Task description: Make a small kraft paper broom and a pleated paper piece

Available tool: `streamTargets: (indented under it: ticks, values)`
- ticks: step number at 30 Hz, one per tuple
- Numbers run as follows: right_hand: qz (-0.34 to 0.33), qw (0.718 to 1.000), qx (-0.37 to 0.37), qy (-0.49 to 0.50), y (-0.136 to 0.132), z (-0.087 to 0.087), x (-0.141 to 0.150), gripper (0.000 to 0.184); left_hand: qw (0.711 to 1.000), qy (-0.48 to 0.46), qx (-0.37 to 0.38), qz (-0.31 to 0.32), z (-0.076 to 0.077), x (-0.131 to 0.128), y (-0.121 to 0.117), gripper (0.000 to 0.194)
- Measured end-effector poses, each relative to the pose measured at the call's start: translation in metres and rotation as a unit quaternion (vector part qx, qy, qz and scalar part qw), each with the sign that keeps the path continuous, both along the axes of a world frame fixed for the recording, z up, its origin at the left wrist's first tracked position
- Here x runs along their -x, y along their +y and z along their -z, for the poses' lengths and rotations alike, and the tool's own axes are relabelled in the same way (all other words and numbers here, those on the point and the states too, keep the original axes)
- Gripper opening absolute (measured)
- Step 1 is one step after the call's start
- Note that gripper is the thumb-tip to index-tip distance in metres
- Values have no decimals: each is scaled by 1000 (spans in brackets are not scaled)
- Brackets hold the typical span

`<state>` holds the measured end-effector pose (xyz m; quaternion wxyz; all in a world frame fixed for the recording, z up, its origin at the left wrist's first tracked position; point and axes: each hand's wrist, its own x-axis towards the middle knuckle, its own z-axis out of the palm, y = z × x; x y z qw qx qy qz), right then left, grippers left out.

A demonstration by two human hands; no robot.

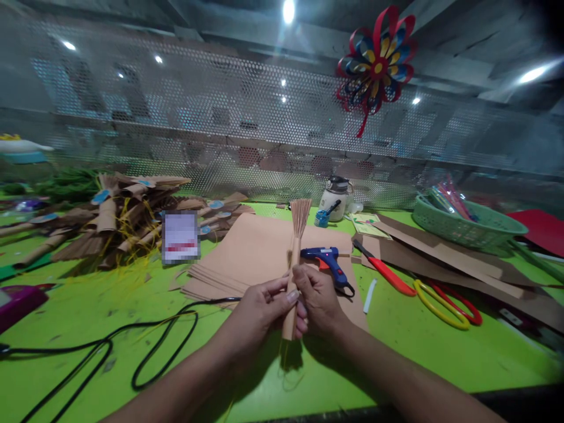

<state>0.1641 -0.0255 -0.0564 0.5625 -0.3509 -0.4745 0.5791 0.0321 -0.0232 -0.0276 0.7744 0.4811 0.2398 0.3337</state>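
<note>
Between both hands stands a small brown paper broom (301,214), upright, with a fringed fan top and a rolled paper handle. My left hand (269,306) pinches the handle between thumb and fingers from the left. Wrapped round the same handle from the right is my right hand (318,298), a little higher. A thin yellow string (291,380) hangs below the handle's lower end. Just beyond my right hand a blue glue gun (328,261) lies on a stack of brown paper sheets (247,247).
Finished-looking paper brooms (110,214) are heaped at left. A black cable (145,326) loops across the green table (185,388). Rightward lie a red-handled knife (390,275), scissors (440,305), a white stick (370,295) and a green basket (467,223). A jar (335,200) stands behind.
</note>
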Motion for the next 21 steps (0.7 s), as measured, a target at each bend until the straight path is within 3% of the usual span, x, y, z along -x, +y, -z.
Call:
streamTargets:
  ticks: [4,7,11,15,21]
  values:
    - [18,1000,17,-12,2,-8,-5,49,1000,-3,15,-15,-3,2,0,33]
    - [85,996,-1,-22,5,-22,-11,58,1000,2,21,-19,-3,3,1,36]
    - [132,990,-17,-54,12,-34,-22,52,1000,5,20,6,-4,3,-1,34]
    - [90,995,33,-10,17,-36,-29,36,999,22,22,41,-5,2,-4,29]
    - [18,996,64,64,17,-35,-34,32,996,60,47,46,-5,3,-2,34]
